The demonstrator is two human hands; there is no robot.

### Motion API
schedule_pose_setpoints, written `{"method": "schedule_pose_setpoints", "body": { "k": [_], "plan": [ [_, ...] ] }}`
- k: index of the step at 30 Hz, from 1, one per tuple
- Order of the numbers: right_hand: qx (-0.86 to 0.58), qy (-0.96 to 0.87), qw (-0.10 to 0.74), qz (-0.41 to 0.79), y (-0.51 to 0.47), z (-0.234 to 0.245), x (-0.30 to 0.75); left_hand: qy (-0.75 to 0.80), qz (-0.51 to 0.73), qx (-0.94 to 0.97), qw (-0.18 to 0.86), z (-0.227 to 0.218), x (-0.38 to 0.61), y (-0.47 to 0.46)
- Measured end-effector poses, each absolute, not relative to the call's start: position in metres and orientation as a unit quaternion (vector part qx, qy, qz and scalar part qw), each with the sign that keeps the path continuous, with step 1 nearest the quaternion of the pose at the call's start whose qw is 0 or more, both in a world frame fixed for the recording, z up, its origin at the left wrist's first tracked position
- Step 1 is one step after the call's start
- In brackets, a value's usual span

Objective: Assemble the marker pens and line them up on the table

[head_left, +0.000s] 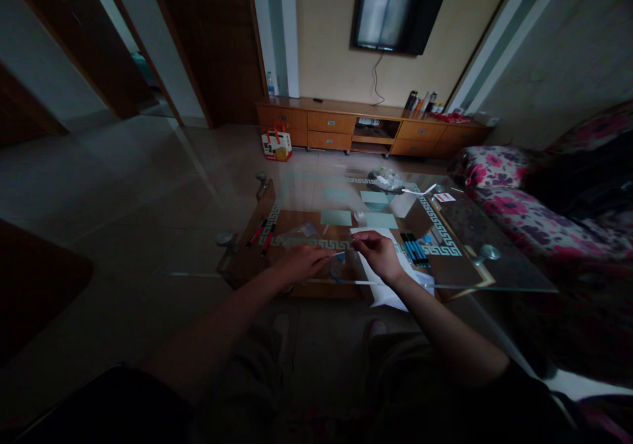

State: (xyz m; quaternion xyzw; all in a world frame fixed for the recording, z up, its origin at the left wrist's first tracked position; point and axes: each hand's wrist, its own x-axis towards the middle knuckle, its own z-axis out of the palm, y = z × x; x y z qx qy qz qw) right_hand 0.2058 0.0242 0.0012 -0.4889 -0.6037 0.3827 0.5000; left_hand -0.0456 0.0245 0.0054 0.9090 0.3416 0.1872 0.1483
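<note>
Over the near edge of the glass table (316,190), my left hand (301,263) is closed on a thin white stick-like piece (337,254) that points right. Just right of it, my right hand (380,254) has thumb and fingers pinched together; what is between them is too small and dark to make out. White paper sheets (383,293) lie beneath my right hand. Beside that hand is a row of several black-and-blue pens (414,249). Toward the left end, red-and-black pens (256,233) lie near a clear plastic packet (302,231).
A crumpled plastic bag (386,179) and a red-and-white card (444,197) sit toward the table's far right. Beyond stands a low wooden cabinet (330,124) with a paper gift bag (277,146) on the floor before it. A floral sofa (514,200) borders the right side.
</note>
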Motion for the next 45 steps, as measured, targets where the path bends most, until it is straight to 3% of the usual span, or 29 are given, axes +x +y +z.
{"method": "schedule_pose_setpoints", "body": {
  "k": [11, 20, 27, 45],
  "plan": [
    [-0.521, -0.692, 0.461, 0.193, 0.029, 0.011, 0.236, 0.342, 0.19, 0.906, 0.159, 0.004, -0.047, 0.023],
    [-0.521, -0.833, 0.173, 0.065, 0.028, 0.009, 0.248, 0.344, 0.192, 0.905, 0.16, 0.004, -0.047, 0.021],
    [-0.52, -0.85, 0.079, 0.031, 0.033, -0.001, 0.247, 0.335, 0.186, 0.911, 0.155, 0.002, -0.046, 0.022],
    [-0.517, -0.853, 0.059, 0.037, 0.035, -0.006, 0.244, 0.339, 0.189, 0.908, 0.158, 0.0, -0.046, 0.023]
  ]
}}
